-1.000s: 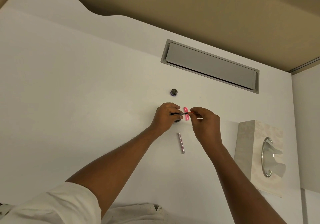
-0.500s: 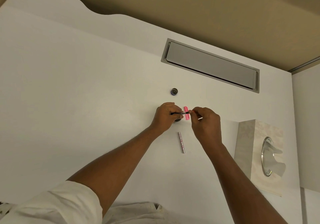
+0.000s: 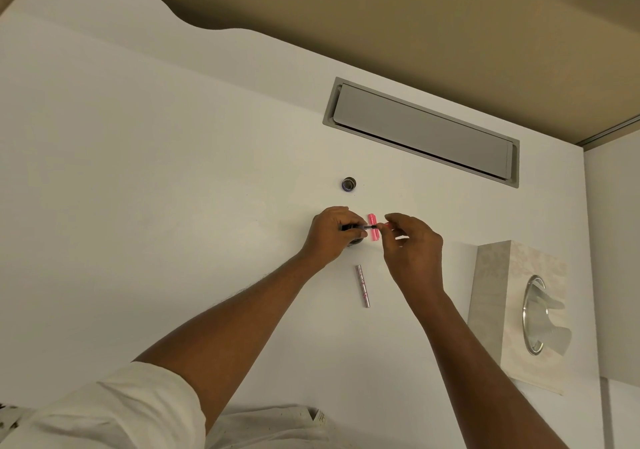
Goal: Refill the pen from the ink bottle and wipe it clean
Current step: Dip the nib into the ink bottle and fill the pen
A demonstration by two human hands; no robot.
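White desk [image 3: 138,206], both my hands mid-frame over the ink bottle.

At centre my left hand [image 3: 329,237] curls around the pen's dark section [image 3: 363,227], covering most of the ink bottle [image 3: 356,240]; its contents are hidden. Above lies the bottle cap [image 3: 348,184]; below, the silver barrel [image 3: 362,285]. My right hand [image 3: 412,251] pinches the pen's other end beside a pink piece [image 3: 372,227]. Far right, a tissue box [image 3: 512,310] shows a tissue in its opening.
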